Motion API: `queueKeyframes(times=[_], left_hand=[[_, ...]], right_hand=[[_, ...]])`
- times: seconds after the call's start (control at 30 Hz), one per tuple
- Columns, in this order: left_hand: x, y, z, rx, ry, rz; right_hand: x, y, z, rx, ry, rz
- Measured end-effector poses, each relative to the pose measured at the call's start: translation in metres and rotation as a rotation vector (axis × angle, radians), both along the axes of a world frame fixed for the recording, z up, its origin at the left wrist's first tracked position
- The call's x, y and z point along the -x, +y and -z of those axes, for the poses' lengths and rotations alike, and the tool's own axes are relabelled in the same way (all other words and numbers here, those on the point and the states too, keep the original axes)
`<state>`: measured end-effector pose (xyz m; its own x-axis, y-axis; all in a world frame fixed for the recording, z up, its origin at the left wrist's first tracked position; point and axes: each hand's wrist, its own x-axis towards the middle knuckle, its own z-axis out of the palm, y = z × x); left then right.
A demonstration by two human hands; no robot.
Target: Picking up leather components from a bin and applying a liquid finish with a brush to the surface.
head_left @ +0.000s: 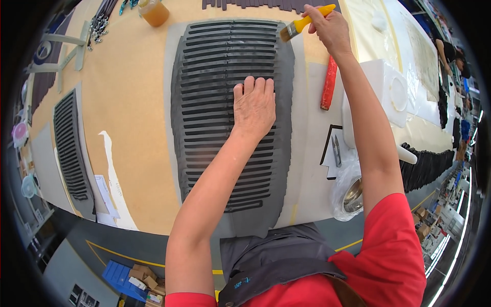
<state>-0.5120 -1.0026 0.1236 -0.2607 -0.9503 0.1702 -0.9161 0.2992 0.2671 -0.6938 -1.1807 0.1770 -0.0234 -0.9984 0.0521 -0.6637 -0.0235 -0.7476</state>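
Rows of narrow black strips [207,94] lie in two columns on a dark grey sheet [284,169], which rests on a paler backing. My left hand [254,106] lies on the middle of the strips, palm down, its fingers reaching away from me with small gaps between them. Held in my right hand [331,31] is a paintbrush [302,23] with a yellow handle. Its bristles point left, over the far right corner of the grey sheet; whether they touch it I cannot tell. A red stick-like tool [329,84] lies below my right hand.
At the far left stands a jar of amber liquid [154,13]. A white plastic container [381,89], small scissors [336,149] and a metal bowl in clear plastic [353,197] are by my right arm. A smaller striped sheet [71,148] lies at left; dark strips [255,4] line the far edge.
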Motion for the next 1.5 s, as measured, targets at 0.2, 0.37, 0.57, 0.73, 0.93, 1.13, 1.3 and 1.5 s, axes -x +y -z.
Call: queueKeyframes(times=[0.2,0.37,0.57,0.73,0.93,1.13,1.3,1.5], left_hand=[[0.006,0.000,-0.001,0.024,-0.013,0.006],[0.001,0.003,-0.008,0.039,0.023,-0.002],[-0.010,0.049,-0.051,0.080,0.148,0.046],[-0.013,0.136,-0.064,0.018,0.218,0.110],[0.005,0.217,-0.060,-0.233,0.363,0.196],[0.078,0.244,-0.046,-0.384,0.715,0.310],[0.141,0.255,-0.043,-0.771,0.958,0.069],[0.186,0.247,-0.033,-0.868,1.094,-0.233]], right_hand=[[-0.004,-0.014,0.011,0.195,0.106,-0.016],[-0.036,0.024,-0.040,0.381,-0.118,0.098],[-0.037,0.161,-0.161,0.326,-0.332,0.071],[0.032,0.320,-0.209,0.165,-0.224,0.358],[0.093,0.458,-0.180,-0.059,-0.256,0.577],[0.148,0.488,-0.079,-0.159,-0.163,0.571],[0.165,0.485,-0.055,-0.309,-0.106,0.532],[0.192,0.505,-0.075,-0.059,-0.007,0.286]])
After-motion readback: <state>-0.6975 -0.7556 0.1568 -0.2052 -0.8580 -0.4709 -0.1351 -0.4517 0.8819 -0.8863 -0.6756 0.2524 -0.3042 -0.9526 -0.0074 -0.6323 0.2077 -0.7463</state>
